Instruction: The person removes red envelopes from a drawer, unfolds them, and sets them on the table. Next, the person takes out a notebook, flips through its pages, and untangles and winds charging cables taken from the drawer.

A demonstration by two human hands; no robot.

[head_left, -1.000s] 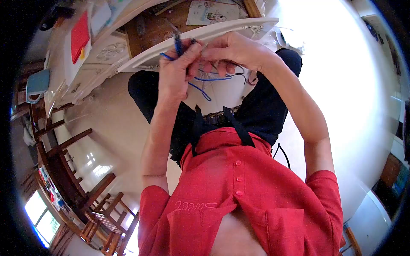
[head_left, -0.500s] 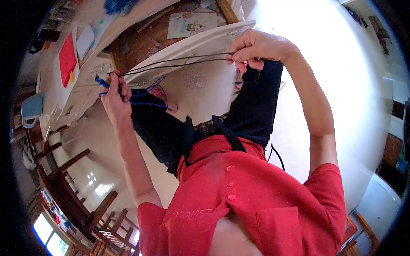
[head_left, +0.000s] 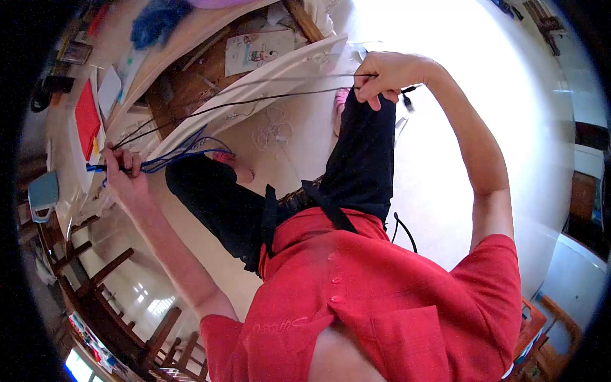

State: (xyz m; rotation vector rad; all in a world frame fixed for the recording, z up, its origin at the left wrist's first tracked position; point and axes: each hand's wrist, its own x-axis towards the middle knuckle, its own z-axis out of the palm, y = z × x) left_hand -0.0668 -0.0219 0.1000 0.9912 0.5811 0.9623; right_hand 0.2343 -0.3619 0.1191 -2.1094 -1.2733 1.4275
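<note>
A black cable is stretched in two strands between my hands, over the open drawer. My left hand, at the left, is closed on the black cable and on a blue cable whose loops hang to its right. A blue end sticks out past my left fingers. My right hand pinches the black cable's other end, with a dark plug hanging beside the fingers. Below the strands, a tangled white cable lies on the floor between my legs.
The white drawer holds a paper with a drawing. On the table at the left are a red sheet and a blue bundle. A blue-grey container is at the far left, above wooden chairs.
My hands were close together and have moved far apart, my left hand going left and down. The black cable is now drawn out long between them. The view has shifted.
</note>
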